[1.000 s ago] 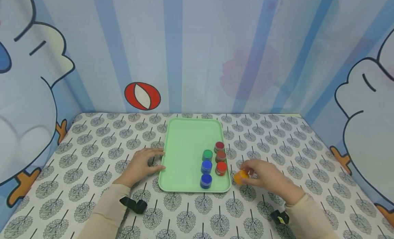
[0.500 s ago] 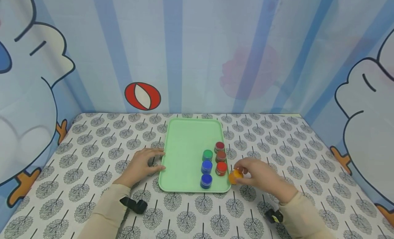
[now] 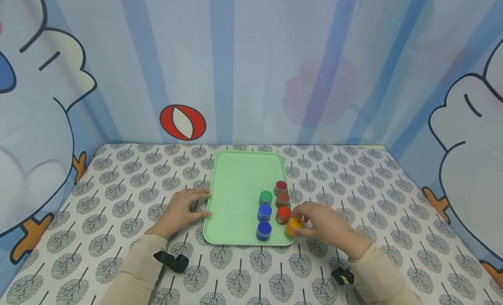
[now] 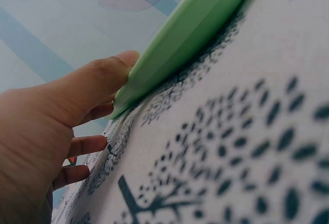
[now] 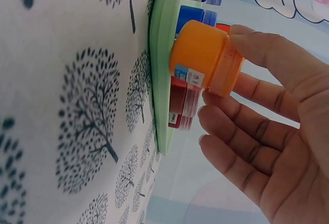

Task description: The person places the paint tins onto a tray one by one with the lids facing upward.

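Note:
My right hand (image 3: 314, 224) pinches a small orange jar (image 3: 293, 226) (image 5: 205, 62) between thumb and fingers, just above the near right corner of the light green tray (image 3: 235, 187). On the tray stand a red-lidded jar (image 3: 280, 187), a brown-red jar (image 3: 282, 199), a bright red jar (image 3: 283, 214), a green-lidded jar (image 3: 266, 197) and two blue-lidded jars (image 3: 264, 212) (image 3: 263, 230). My left hand (image 3: 182, 209) (image 4: 61, 116) rests on the table with fingers straight, thumb and fingertips touching the tray's left edge (image 4: 175, 44).
The table wears a white cloth printed with grey trees (image 3: 118, 195). Blue striped curtain walls with cartoon figures (image 3: 251, 69) close in the back and both sides. The tray's far and left parts hold nothing.
My right hand has carried the orange jar leftward from the cloth to the tray's near right corner. The left hand has stayed put at the tray's left edge.

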Tool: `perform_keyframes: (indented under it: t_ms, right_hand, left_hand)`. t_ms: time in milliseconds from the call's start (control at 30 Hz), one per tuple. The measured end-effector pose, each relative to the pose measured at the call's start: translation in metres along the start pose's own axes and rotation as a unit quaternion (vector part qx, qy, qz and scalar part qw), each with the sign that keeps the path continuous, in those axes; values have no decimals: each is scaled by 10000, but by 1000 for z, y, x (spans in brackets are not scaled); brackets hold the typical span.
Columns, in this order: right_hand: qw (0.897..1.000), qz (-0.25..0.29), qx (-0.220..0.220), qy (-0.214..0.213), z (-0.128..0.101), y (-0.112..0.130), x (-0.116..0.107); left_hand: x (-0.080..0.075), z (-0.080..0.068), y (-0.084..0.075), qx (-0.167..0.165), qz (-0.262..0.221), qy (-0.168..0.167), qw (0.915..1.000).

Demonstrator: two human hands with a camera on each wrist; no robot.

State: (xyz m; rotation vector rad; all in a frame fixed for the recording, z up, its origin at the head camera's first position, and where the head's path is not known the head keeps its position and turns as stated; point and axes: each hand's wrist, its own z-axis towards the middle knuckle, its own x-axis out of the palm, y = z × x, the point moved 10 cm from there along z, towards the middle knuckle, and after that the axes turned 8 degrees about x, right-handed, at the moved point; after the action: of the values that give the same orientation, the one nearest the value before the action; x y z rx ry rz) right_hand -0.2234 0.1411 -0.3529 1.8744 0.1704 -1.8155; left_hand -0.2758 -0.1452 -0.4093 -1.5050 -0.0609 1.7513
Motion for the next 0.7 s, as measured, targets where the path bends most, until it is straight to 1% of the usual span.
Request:
perform_keyframes:
  t_ms: [267, 700]
  right_hand:
    - [9999, -166, 9, -14, 2, 6, 2]
    - [9998, -150, -127, -19, 4, 12, 11]
  left_hand:
    - [0, -1, 1, -8, -2, -17, 10000]
    - [-2, -1, -1, 65, 41, -93, 9999]
